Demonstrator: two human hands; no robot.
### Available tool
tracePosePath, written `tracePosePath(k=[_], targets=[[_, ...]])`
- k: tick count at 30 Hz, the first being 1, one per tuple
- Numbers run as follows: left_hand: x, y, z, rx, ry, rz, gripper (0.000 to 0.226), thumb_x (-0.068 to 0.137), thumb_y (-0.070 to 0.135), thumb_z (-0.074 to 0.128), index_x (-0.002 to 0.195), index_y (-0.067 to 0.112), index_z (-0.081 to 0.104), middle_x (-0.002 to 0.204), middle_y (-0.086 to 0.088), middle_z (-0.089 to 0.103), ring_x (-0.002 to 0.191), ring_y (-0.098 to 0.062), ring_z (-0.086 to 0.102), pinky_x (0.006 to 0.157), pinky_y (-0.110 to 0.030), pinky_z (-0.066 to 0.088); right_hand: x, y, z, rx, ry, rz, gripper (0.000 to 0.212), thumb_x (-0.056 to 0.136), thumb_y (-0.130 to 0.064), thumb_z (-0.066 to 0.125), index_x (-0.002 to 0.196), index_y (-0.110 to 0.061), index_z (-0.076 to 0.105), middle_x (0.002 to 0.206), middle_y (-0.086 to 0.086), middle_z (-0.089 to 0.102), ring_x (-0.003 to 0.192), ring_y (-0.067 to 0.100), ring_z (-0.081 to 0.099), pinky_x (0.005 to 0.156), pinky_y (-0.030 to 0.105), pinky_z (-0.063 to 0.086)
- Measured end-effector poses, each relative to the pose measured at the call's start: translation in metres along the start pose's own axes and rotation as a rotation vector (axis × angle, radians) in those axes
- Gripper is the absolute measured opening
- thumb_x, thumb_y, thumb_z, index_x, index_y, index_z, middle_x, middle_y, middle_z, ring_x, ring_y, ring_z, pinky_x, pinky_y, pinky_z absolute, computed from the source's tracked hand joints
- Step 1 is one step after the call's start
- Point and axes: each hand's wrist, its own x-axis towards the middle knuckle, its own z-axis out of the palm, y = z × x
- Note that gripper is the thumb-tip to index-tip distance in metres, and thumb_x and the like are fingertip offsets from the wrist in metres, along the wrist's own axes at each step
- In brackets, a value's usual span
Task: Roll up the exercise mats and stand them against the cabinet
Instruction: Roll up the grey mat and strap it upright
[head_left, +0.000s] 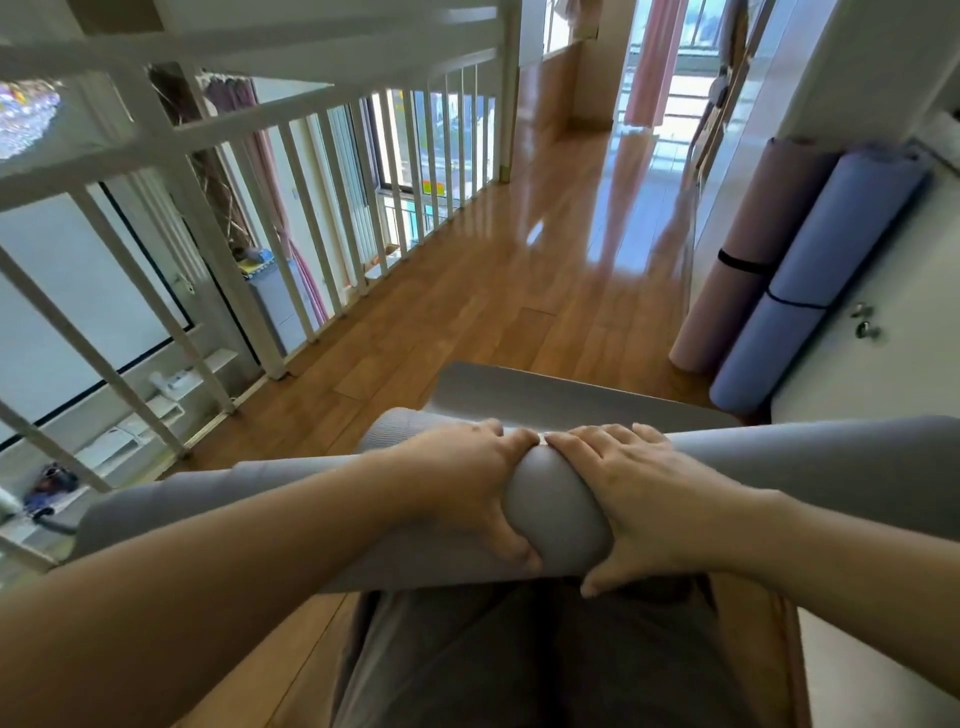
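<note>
Grey trousers (519, 665) are filling the bottom of the view, the person's legs standing directly under the work. Just beyond them, the grey mat (556, 514) is lying crosswise as a thick roll, stretching out past both forearms. Its unrolled end (545, 395) is lying flat on the wooden floor (493, 291) on the far side of the roll.

The left hand (467, 488) is gripping the roll at its middle, fingers curled over the top and thumb wrapping round the near side. The right hand (639, 499) is gripping just beside it, fingers spread slightly over the top and thumb tucking underneath. The fingertips of the two hands are nearly meeting on top.

To the right, a pink mat (748, 249) and a blue mat (831, 260) are standing rolled, each bound by a dark strap, leaning side by side against the white cabinet (893, 291). A small metal key or latch (865, 327) is showing on the cabinet door near the blue mat.

To the left, a white railing (311, 208) is running along the floor's edge, hemming the passage on that side. A pink curtain (652, 57) is hanging at the far end.
</note>
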Motion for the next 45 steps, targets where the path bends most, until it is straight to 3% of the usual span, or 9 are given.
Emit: tracePosePath(k=[4, 10, 12, 16, 20, 24, 31, 38, 45], targets=[[0.012, -0.010, -0.017, -0.077, -0.137, -0.051, 0.102, 0.062, 0.069, 0.073, 0.145, 0.038, 0.023, 0.135, 0.008, 0.041, 0.120, -0.014, 0.041, 0.101, -0.039, 0.041, 0.018, 0.002, -0.012, 0.083, -0.059, 0.032, 0.106, 0.061, -0.066, 0.077, 0.145, -0.034, 0.021, 0.141, -0.011, 0.038, 0.127, 0.012, 0.037, 0.110, 0.038, 0.030], [0.000, 0.003, 0.012, 0.259, 0.194, -0.007, 0.111, 0.065, 0.076, 0.063, 0.149, 0.025, 0.011, 0.141, 0.000, 0.038, 0.124, -0.021, 0.042, 0.105, -0.042, 0.035, 0.048, 0.024, -0.028, 0.234, -0.231, 0.034, 0.108, 0.055, -0.056, 0.085, 0.143, -0.032, 0.028, 0.135, -0.012, 0.044, 0.122, 0.010, 0.044, 0.102, 0.031, 0.039], [0.005, -0.003, 0.008, 0.206, 0.198, -0.012, 0.111, 0.062, 0.076, 0.064, 0.148, 0.026, 0.016, 0.138, 0.002, 0.040, 0.122, -0.020, 0.044, 0.103, -0.037, 0.037, 0.045, 0.019, -0.024, 0.130, -0.150, 0.064, 0.113, 0.056, -0.063, 0.081, 0.146, -0.029, 0.022, 0.139, -0.009, 0.041, 0.125, 0.012, 0.041, 0.105, 0.034, 0.036], [0.022, -0.019, -0.009, 0.005, 0.045, -0.045, 0.108, 0.053, 0.078, 0.068, 0.142, 0.035, 0.026, 0.127, 0.012, 0.046, 0.113, -0.014, 0.048, 0.092, -0.030, 0.044, 0.029, 0.003, 0.000, -0.095, 0.098, 0.039, 0.121, 0.060, -0.070, 0.073, 0.151, -0.022, 0.009, 0.150, -0.003, 0.029, 0.136, 0.019, 0.029, 0.116, 0.046, 0.021], [0.038, -0.025, -0.025, -0.113, -0.110, -0.079, 0.099, 0.059, 0.070, 0.073, 0.142, 0.036, 0.030, 0.129, 0.011, 0.048, 0.111, -0.012, 0.048, 0.093, -0.034, 0.045, 0.044, 0.011, -0.014, -0.012, 0.052, 0.054, 0.109, 0.057, -0.066, 0.078, 0.144, -0.027, 0.025, 0.138, -0.005, 0.043, 0.124, 0.017, 0.041, 0.107, 0.043, 0.035], [0.021, -0.009, -0.002, 0.221, 0.137, -0.090, 0.108, 0.063, 0.076, 0.063, 0.148, 0.026, 0.018, 0.135, 0.002, 0.044, 0.124, -0.023, 0.042, 0.108, -0.055, 0.028, 0.048, 0.020, -0.017, -0.010, 0.030, 0.022, 0.106, 0.056, -0.066, 0.078, 0.142, -0.027, 0.029, 0.133, -0.006, 0.046, 0.120, 0.016, 0.044, 0.104, 0.042, 0.037], [0.004, -0.008, -0.003, 0.190, 0.334, -0.059, 0.098, 0.061, 0.081, 0.056, 0.139, 0.029, 0.028, 0.118, 0.003, 0.052, 0.106, -0.020, 0.053, 0.095, -0.045, 0.041, 0.048, 0.015, -0.036, -0.110, 0.009, -0.051, 0.100, 0.059, -0.070, 0.073, 0.140, -0.031, 0.030, 0.129, -0.009, 0.049, 0.116, 0.013, 0.048, 0.100, 0.038, 0.042], [-0.034, -0.010, 0.000, 0.182, 0.346, -0.051, 0.106, 0.061, 0.081, 0.058, 0.144, 0.030, 0.015, 0.121, 0.004, 0.048, 0.106, -0.016, 0.050, 0.097, -0.040, 0.040, 0.030, -0.017, -0.058, -0.255, 0.002, -0.116, 0.096, 0.061, -0.075, 0.067, 0.138, -0.032, 0.030, 0.126, -0.009, 0.049, 0.111, 0.014, 0.049, 0.098, 0.040, 0.043], [-0.041, -0.006, 0.012, 0.249, 0.201, 0.040, 0.100, 0.064, 0.077, 0.061, 0.142, 0.031, 0.020, 0.127, 0.001, 0.049, 0.113, -0.019, 0.050, 0.102, -0.042, 0.037, 0.010, -0.030, -0.015, -0.012, -0.004, -0.055, 0.098, 0.061, -0.070, 0.073, 0.140, -0.032, 0.029, 0.130, -0.009, 0.047, 0.116, 0.010, 0.044, 0.101, 0.033, 0.039]])
